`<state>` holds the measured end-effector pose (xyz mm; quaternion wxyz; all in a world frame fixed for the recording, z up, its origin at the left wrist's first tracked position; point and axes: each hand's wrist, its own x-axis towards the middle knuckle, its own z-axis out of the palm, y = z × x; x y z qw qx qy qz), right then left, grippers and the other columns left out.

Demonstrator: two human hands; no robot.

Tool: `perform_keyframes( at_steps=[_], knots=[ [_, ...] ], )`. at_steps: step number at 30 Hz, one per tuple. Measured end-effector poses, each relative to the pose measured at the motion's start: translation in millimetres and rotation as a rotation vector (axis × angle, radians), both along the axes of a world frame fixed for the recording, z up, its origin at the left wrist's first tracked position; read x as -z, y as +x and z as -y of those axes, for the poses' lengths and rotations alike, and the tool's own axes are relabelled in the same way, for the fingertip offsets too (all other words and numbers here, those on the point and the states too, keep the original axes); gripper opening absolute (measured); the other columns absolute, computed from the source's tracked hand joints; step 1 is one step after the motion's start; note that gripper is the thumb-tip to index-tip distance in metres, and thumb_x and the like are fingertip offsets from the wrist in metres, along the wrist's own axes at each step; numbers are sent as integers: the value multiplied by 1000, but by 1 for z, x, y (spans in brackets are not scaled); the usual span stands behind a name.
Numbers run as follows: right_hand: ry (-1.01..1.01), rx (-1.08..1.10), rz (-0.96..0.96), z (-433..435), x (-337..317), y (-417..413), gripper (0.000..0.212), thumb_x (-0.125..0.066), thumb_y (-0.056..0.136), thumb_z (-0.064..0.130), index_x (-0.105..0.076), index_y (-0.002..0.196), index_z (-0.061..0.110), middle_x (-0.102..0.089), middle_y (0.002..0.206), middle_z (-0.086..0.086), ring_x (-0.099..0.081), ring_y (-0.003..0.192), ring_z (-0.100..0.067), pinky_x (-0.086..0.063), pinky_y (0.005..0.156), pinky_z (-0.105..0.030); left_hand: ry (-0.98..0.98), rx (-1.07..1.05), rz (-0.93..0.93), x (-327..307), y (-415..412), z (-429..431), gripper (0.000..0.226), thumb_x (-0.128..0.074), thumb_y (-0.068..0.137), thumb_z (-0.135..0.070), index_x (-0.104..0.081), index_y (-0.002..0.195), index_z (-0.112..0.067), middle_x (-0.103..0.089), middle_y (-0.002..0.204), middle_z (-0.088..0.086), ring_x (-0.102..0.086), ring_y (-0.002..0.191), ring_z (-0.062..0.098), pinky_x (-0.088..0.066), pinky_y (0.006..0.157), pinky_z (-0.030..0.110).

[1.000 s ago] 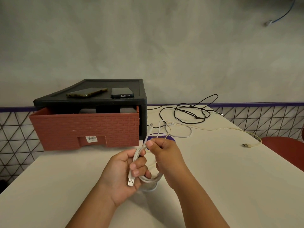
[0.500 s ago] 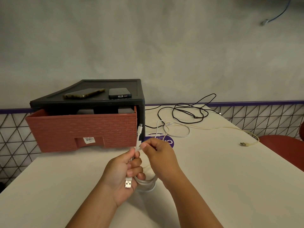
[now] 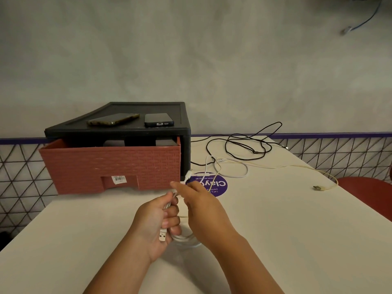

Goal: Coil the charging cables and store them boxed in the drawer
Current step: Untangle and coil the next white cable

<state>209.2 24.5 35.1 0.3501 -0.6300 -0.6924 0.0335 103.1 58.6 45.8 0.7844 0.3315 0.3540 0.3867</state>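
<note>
My left hand [image 3: 156, 222] grips a coiled white charging cable [image 3: 184, 238] above the white table [image 3: 286, 240]; its USB plug hangs below my fingers. My right hand [image 3: 203, 203] pinches the same cable's free end, whose small connector sticks up near the drawer's corner. A red-brown drawer [image 3: 110, 166] stands pulled out of a black cabinet [image 3: 131, 130]. On the table behind lie another white cable [image 3: 231, 172], a tangled black cable [image 3: 246, 147] and a cream cable [image 3: 326, 183] with its plug at the right.
Two phones [image 3: 135, 119] lie on top of the black cabinet. A purple round sticker [image 3: 214, 185] is on the table beyond my hands. A red chair seat [image 3: 369, 194] sits off the table's right edge. Grey wall and lattice fence stand behind.
My right hand has carried the cable's free end down and leftward toward my left hand; the loose length beyond it has shortened. The view has drifted slightly.
</note>
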Motion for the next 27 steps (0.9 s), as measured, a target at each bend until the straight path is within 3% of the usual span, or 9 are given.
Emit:
perform_keyframes(
  at_steps=[7,15,19,24,27],
  knots=[
    [-34,160,-132,-3,-4,0,33,-43,97,12,-51,129,14,-58,119,-9,-55,109,-23,-41,87,-28,223,-131,-135,5,11,4,30,-43,97,-22,-50,73,-5,-26,39,-7,-20,29,3,-17,34,14],
    [-127,179,-407,-2,-7,-1,36,-51,95,16,-54,131,15,-60,127,-2,-54,117,-14,-34,83,-11,422,-251,-261,11,14,2,34,-41,99,-23,-52,73,-5,-30,38,-10,-24,31,2,-21,33,14],
    [-101,176,-468,1,-9,2,33,-49,93,9,-60,124,17,-65,118,0,-58,107,-13,-33,63,2,512,-228,-318,14,14,2,35,-40,99,-24,-53,73,-5,-32,37,-9,-28,30,5,-28,34,16],
    [-91,214,-415,-1,-7,2,42,-44,96,10,-46,137,21,-52,135,1,-49,122,-12,-34,94,-14,613,-188,-398,14,13,3,37,-40,99,-25,-51,69,-7,-36,39,-7,-35,36,11,-36,39,17],
    [-57,253,-326,-3,-6,2,48,-41,95,6,-39,140,24,-47,137,0,-46,123,-14,-36,96,-21,578,-102,-375,13,13,4,41,-38,100,-27,-45,64,-9,-37,40,-5,-36,36,10,-41,50,24]
  ],
)
